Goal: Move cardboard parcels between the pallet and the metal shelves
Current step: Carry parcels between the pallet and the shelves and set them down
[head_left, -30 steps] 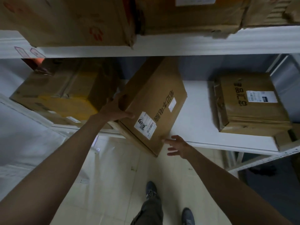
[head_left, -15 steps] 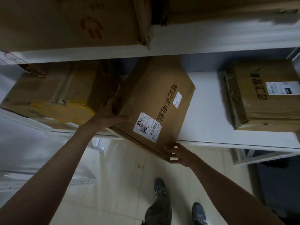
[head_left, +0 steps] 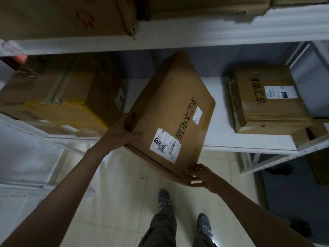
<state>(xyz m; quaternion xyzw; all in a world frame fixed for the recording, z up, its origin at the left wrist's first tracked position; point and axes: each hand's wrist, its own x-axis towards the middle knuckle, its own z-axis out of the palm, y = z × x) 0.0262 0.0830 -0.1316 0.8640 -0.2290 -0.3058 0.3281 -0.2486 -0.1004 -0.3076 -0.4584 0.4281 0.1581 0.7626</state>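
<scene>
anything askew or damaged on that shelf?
Yes. The middle parcel sits skewed, its near corner hanging past the shelf edge, gripped by the left hand and right hand. The right-hand parcel has torn, ragged tape along its left side.

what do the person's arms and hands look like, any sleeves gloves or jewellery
Both forearms are bare as far as the frame shows, with no sleeve in view. The left hand and the right hand are bare too: no gloves. No watch, ring or wristband shows on either, though the dim light could hide something small.
</scene>
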